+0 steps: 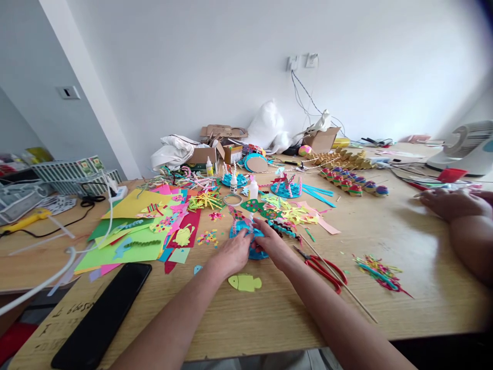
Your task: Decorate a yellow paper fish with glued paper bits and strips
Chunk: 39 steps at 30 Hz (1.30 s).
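Observation:
Both of my hands meet over a blue craft base [258,253] in the middle of the table. My left hand [234,253] presses its fingers together at the base's near left side. From the right, my right hand [272,245] curls its fingers onto the same base. Whatever small piece may lie between the fingertips is hidden. A spotted pink paper fish [235,216] stands up at the base's far left edge. Just behind are spotted green paper fish [253,206]. Close to my wrists lies a yellow-green paper fish [245,283].
Red-handled scissors [327,272] and a thin wooden stick [356,302] lie to the right. Coloured paper sheets [142,249] and a black phone [103,313] are left. Glue bottles [233,183] and another blue craft [285,189] stand behind. Another person's hand [454,203] rests far right.

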Tool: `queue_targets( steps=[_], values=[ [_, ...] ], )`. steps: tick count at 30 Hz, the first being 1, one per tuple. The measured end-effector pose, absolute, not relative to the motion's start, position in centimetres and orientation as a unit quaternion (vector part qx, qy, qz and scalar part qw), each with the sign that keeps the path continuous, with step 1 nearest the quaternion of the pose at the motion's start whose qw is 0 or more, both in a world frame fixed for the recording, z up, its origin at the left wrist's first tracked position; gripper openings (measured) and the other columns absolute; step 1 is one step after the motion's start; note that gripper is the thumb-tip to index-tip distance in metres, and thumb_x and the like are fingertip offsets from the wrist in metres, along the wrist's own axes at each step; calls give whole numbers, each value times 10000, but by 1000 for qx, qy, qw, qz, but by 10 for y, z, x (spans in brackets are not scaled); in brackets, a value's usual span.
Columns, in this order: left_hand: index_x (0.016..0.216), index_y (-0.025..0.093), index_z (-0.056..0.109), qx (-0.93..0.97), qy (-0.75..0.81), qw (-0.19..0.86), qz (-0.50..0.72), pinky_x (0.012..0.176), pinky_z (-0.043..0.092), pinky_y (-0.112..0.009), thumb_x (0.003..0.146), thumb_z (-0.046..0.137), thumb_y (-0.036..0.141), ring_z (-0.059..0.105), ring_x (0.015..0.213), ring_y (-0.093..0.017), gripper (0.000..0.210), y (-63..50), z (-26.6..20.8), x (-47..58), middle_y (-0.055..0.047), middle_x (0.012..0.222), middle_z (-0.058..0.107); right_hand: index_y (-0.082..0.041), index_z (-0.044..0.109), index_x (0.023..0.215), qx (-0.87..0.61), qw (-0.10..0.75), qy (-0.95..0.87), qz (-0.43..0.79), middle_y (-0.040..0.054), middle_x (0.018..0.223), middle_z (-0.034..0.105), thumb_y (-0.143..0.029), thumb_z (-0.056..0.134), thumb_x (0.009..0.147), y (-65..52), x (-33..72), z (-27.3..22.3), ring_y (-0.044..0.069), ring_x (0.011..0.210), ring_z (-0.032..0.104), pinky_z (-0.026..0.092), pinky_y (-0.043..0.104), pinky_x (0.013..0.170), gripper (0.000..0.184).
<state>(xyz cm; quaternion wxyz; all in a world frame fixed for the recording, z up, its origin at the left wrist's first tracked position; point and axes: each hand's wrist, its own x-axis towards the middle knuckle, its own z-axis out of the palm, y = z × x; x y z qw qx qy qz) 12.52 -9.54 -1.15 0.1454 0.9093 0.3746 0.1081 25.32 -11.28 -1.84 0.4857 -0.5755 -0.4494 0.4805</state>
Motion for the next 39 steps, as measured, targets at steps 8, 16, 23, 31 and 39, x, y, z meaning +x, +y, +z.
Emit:
queue_targets(
  steps=[8,16,23,31,39],
  values=[
    [1060,193,512,909,381,134,100,737,456,-329,811,309,119,568,899,-235,329,-94,-13,127,-110,1156,498,-239,391,1229,-577,486,-455,472,59,1219,475,-77,426,630,-113,255,-18,41,491,507,401,177,430,622],
    [1079,224,528,903,401,126,89,739,445,-295,798,310,96,575,861,-205,378,-94,-8,125,-92,1120,517,-249,402,1207,-578,488,-461,464,45,1199,494,-54,411,622,-113,258,-20,45,501,511,409,173,428,617],
    [1121,215,494,906,396,120,93,731,446,-360,772,312,67,569,908,-267,420,-90,-22,129,-113,1177,493,-218,422,1185,-577,490,-465,459,62,1155,500,-76,431,625,-112,259,-22,55,504,512,407,191,441,577],
    [1073,202,527,895,418,126,90,760,425,-347,801,312,96,568,907,-256,362,-91,-16,130,-116,1086,545,-210,445,1126,-577,491,-474,449,54,1102,510,-102,440,664,-112,260,-25,59,506,512,406,198,445,475],
    [1072,222,524,899,427,85,50,731,429,-311,842,284,141,574,860,-226,341,-93,-16,131,-98,1093,533,-199,424,1138,-574,496,-469,452,55,1082,513,-113,452,684,-111,259,-25,50,499,495,402,185,438,463]
  ],
)
